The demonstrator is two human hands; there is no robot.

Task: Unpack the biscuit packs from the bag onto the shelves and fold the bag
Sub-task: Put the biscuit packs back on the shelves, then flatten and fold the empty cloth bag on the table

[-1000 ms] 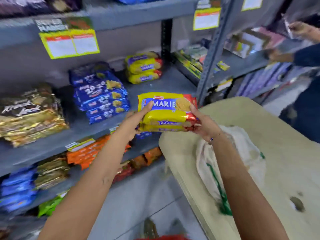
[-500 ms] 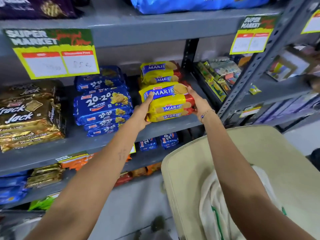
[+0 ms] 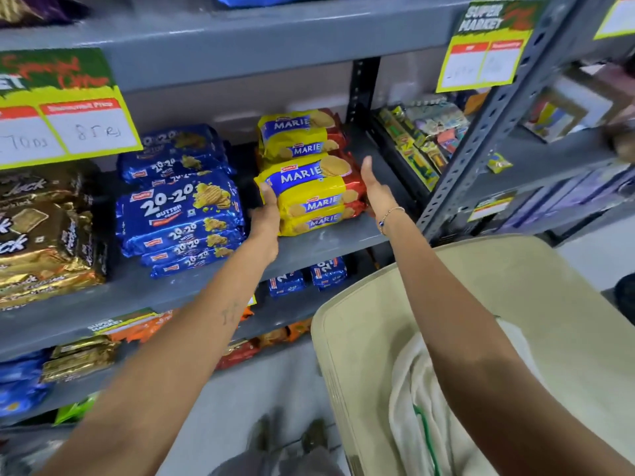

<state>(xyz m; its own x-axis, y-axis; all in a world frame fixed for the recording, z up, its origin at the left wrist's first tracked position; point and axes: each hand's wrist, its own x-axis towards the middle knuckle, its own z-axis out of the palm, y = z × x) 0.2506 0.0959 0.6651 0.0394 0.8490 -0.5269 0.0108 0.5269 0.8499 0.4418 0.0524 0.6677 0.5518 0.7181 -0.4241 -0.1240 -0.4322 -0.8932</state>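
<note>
A stack of yellow-and-red Marie biscuit packs rests on the grey middle shelf, in front of another Marie stack. My left hand grips the stack's left end, thumb on the top pack. My right hand stands flat beside the red right end, fingers straight and thumb raised off the packs. The white cloth bag with green print lies crumpled on the beige table, under my right forearm.
Blue 20-20 packs sit just left of the Marie stack and gold Krack Jack packs further left. A perforated grey upright stands right of the shelf. Yellow price cards hang above. Another person's hand shows at the right edge.
Both hands carried the Marie stack from above the table to the shelf and set it down in front of the other stack. My right hand has loosened from its end.
</note>
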